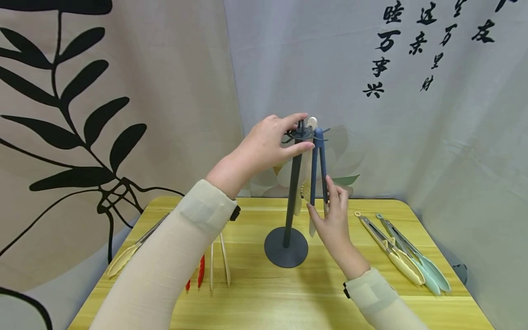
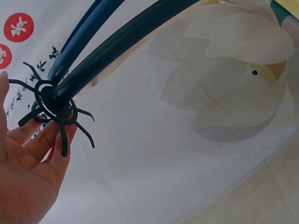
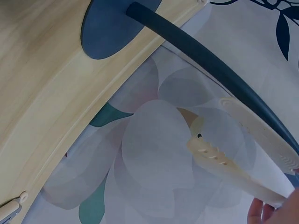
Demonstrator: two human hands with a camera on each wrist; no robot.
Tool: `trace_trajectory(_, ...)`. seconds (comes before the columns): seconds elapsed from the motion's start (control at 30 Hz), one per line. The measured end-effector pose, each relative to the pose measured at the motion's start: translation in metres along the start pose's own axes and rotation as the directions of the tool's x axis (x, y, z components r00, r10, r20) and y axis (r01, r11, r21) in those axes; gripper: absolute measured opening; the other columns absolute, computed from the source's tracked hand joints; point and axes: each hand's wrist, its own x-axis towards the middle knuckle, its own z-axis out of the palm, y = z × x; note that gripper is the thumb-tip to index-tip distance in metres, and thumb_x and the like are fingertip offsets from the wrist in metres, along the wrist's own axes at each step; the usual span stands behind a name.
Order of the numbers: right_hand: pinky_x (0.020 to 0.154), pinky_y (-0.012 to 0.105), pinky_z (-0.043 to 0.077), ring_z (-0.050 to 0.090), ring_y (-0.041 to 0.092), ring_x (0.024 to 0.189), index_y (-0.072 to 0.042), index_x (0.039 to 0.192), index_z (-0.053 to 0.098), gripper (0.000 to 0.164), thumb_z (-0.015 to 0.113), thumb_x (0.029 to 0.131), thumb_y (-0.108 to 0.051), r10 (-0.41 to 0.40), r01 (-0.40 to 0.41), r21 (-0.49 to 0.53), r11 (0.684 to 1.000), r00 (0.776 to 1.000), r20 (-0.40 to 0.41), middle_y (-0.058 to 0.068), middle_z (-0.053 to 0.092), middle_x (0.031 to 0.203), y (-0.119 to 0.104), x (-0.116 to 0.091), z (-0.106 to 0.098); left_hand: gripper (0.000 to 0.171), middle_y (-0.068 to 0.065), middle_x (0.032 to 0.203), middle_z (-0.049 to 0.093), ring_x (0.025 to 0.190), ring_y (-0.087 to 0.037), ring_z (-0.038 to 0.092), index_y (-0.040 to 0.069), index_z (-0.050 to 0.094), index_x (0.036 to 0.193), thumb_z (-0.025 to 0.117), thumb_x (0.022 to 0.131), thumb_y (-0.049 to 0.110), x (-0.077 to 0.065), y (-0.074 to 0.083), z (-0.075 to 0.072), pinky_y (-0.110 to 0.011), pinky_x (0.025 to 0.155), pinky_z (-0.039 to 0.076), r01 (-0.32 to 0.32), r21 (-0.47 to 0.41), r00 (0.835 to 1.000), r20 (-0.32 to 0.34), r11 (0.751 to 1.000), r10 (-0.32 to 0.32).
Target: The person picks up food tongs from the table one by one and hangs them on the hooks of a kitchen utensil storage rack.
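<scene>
A dark grey stand (image 1: pixel 292 197) with a round base (image 1: pixel 286 256) and a ring of hooks (image 2: pixel 51 107) at its top stands upright on the table. My left hand (image 1: pixel 270 140) holds this hooked top, thumb and fingers around it. Blue tongs (image 1: pixel 319 158) hang point down at the stand's right side. My right hand (image 1: pixel 332 215) grips their lower part between thumb and fingers. Behind the blue tongs hangs a cream utensil (image 1: pixel 312 123). In the right wrist view a cream toothed tip (image 3: pixel 219 158) reaches out from the right fingers (image 3: pixel 259 212); how it joins the blue part is hidden.
On the wooden table (image 1: pixel 247 302), cream tongs (image 1: pixel 406 263) and teal tongs (image 1: pixel 431 270) lie at the right. Yellowish tongs (image 1: pixel 123 256), red-tipped tongs (image 1: pixel 200 270) and white-tipped tongs (image 1: pixel 224 259) lie at the left, partly behind my left sleeve. A printed curtain (image 1: pixel 185 91) hangs behind.
</scene>
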Motion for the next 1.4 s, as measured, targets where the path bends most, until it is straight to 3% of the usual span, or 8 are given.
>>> trace_trajectory(0.6, 0.073, 0.041, 0.045, 0.044, 0.029, 0.092, -0.012, 0.150, 0.022, 0.093, 0.078, 0.076, -0.005, 0.025, -0.026, 0.032, 0.999, 1.000, 0.017, 0.023, 0.037, 0.119, -0.007, -0.002, 0.009, 0.070, 0.003, 0.127, 0.061, 0.115, -0.018, 0.048, 0.030, 0.038, 0.145, 0.057, 0.085, 0.060, 0.001, 0.002, 0.001, -0.035, 0.093, 0.045, -0.010, 0.013, 1.000, 0.003, 1.000, 0.010)
trace_trajectory(0.8, 0.075, 0.028, 0.045, 0.046, 0.027, 0.093, -0.010, 0.150, 0.023, 0.092, 0.077, 0.075, -0.004, -0.027, 0.026, 0.049, 0.998, 0.999, 0.021, 0.023, 0.040, 0.118, -0.005, -0.003, 0.010, 0.070, 0.002, 0.127, 0.061, 0.115, -0.019, 0.049, 0.029, 0.038, 0.144, 0.057, 0.085, 0.060, 0.001, 0.001, 0.000, -0.035, 0.093, 0.045, -0.011, 0.015, 1.000, -0.003, 1.000, 0.011)
trace_trajectory(0.97, 0.077, 0.022, 0.043, 0.048, 0.028, 0.095, -0.013, 0.150, 0.025, 0.089, 0.076, 0.077, -0.003, -0.017, 0.014, 0.070, 0.997, 0.999, 0.036, 0.022, 0.041, 0.119, -0.003, -0.005, 0.009, 0.068, 0.000, 0.126, 0.062, 0.116, -0.020, 0.049, 0.029, 0.040, 0.144, 0.058, 0.085, 0.058, 0.001, 0.000, 0.000, -0.036, 0.094, 0.045, -0.011, 0.023, 1.000, -0.013, 1.000, 0.011)
trace_trajectory(1.3, 0.076, 0.034, 0.042, 0.047, 0.025, 0.096, -0.017, 0.150, 0.026, 0.090, 0.076, 0.076, -0.004, -0.014, 0.012, 0.043, 0.999, 0.999, 0.045, 0.020, 0.043, 0.118, 0.005, -0.010, 0.002, 0.068, 0.000, 0.126, 0.062, 0.114, -0.020, 0.050, 0.029, 0.039, 0.144, 0.057, 0.086, 0.059, 0.000, -0.001, 0.000, -0.037, 0.092, 0.046, -0.011, 0.027, 1.000, -0.015, 1.000, 0.011)
trace_trajectory(1.4, 0.075, 0.030, 0.039, 0.046, 0.024, 0.095, -0.017, 0.150, 0.026, 0.090, 0.075, 0.075, -0.003, -0.008, 0.007, 0.028, 1.000, 0.999, 0.047, 0.020, 0.043, 0.117, 0.010, -0.012, -0.001, 0.068, -0.001, 0.126, 0.062, 0.114, -0.020, 0.050, 0.029, 0.039, 0.144, 0.057, 0.085, 0.059, 0.000, -0.002, 0.000, -0.037, 0.093, 0.045, -0.004, 0.023, 1.000, -0.017, 1.000, 0.004)
